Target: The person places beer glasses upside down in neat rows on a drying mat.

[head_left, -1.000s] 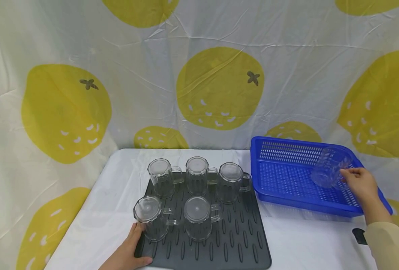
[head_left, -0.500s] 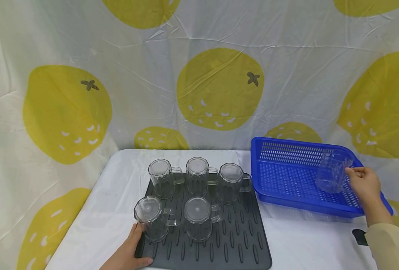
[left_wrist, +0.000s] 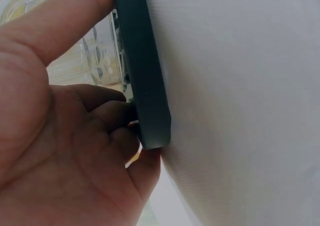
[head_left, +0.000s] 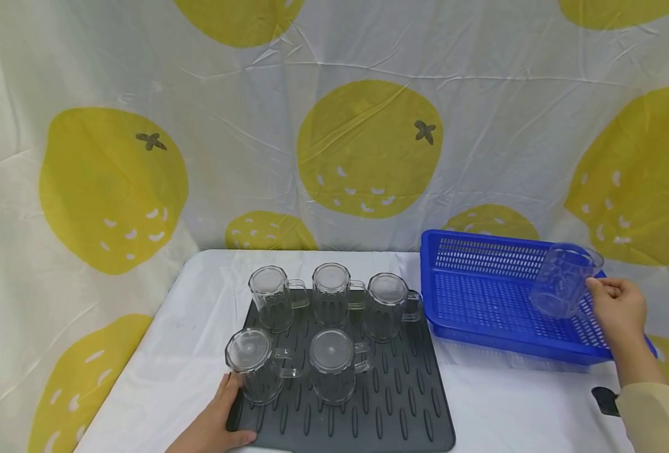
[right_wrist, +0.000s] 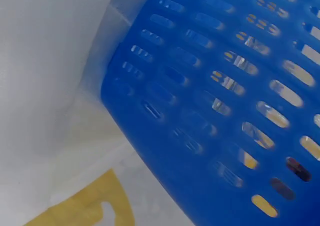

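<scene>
My right hand [head_left: 619, 311] grips the handle of a clear glass mug [head_left: 561, 283] at the right end of the blue basket [head_left: 470, 340]. That mug leans a little, its wide rim upward; whether it touches the basket floor I cannot tell. Several similar glass mugs [head_left: 331, 365] stand in two rows on the dark grey drying mat [head_left: 397, 421], seemingly base up, handles to the right. My left hand [head_left: 212, 418] rests against the mat's near left corner, thumb on the front edge. In the left wrist view its fingers [left_wrist: 112, 113] touch the mat's edge [left_wrist: 145, 71].
A white cloth [head_left: 498, 409] covers the table under mat and basket. Behind it hangs a curtain [head_left: 244, 145] with yellow fruit prints. The basket's slotted wall [right_wrist: 175, 111] fills most of the right wrist view. A small black object [head_left: 604, 400] shows beside the right sleeve.
My right hand has shifted slightly right and tipped the mug from lying over to nearly upright, with its rim now higher. The left hand, mat and other mugs stay as they were.
</scene>
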A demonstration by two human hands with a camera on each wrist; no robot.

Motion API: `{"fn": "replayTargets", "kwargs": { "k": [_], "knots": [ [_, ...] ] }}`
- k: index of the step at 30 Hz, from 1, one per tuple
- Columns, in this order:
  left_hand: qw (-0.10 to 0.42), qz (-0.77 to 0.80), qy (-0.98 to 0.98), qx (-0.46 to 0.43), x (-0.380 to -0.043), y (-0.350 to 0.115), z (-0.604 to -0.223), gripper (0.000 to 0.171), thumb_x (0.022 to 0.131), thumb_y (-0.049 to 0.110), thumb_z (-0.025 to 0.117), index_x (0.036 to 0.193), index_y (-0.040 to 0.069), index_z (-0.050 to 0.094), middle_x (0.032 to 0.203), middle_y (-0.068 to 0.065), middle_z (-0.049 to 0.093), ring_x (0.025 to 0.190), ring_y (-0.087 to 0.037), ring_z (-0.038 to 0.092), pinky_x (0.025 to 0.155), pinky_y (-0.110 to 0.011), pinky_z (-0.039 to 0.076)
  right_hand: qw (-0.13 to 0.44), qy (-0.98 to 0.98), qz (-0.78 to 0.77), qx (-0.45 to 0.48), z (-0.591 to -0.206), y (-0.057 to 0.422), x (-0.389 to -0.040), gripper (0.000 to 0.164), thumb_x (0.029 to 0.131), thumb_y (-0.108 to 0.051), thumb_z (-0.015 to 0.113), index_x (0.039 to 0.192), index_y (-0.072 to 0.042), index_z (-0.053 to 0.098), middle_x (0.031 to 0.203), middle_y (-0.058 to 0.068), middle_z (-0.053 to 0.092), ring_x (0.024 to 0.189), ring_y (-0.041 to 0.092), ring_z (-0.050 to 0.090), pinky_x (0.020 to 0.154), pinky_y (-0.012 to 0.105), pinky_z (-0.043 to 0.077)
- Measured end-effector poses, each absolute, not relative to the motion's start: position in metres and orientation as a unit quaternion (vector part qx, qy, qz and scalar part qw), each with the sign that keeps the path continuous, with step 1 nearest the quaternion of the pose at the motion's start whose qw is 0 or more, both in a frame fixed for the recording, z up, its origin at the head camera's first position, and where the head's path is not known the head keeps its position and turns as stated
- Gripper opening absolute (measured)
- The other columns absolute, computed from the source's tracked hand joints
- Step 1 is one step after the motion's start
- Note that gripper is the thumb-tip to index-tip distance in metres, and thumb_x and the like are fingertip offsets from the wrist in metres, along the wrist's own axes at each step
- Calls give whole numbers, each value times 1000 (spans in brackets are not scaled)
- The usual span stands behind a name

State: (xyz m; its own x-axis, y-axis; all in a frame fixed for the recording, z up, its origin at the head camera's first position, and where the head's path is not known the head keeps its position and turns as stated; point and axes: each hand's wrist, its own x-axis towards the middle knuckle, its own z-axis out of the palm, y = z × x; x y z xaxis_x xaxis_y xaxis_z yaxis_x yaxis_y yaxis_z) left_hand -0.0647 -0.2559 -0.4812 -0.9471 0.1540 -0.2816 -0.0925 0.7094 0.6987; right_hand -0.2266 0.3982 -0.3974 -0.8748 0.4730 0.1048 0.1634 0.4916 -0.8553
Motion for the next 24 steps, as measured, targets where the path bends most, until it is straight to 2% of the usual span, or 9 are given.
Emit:
{"fn": "replayTargets", "kwargs": {
  "k": [3, 6, 16, 24],
  "knots": [
    [163, 381, 910, 15, -65, -256, -481, 115, 66, 41, 80, 146, -3, 10, 148, -29, 4, 135, -45, -1, 100, -63, 16, 180, -834, 492, -176, -394, 394, -224, 12, 92, -33, 54, 84, -25, 48, 62, -15, 43, 55, 4, 38, 47, 20, 33],
    [164, 381, 910, 14, -65, -257, -482, 115, 66, 41, 80, 146, -3, 10, 148, -29, 4, 135, -45, -1, 100, -63, 16, 188, -820, 513, -170, -390, 389, -221, 12, 91, -31, 56, 84, -25, 49, 64, -13, 43, 57, 3, 38, 46, 18, 33],
    [160, 382, 910, 22, -65, -257, -484, 116, 65, 41, 80, 145, -5, 11, 148, -29, 5, 134, -46, -1, 100, -62, 15, 232, -755, 593, -157, -371, 372, -213, 10, 90, -19, 59, 84, -23, 53, 64, -15, 51, 57, -1, 42, 46, 10, 36],
    [162, 380, 911, 16, -65, -257, -484, 116, 64, 41, 81, 145, -5, 12, 149, -29, 4, 134, -45, -1, 101, -62, 15, 252, -712, 647, -107, -358, 359, -204, 9, 88, -12, 62, 83, -19, 58, 63, -12, 58, 57, -3, 52, 45, 10, 37]
  ]
}}
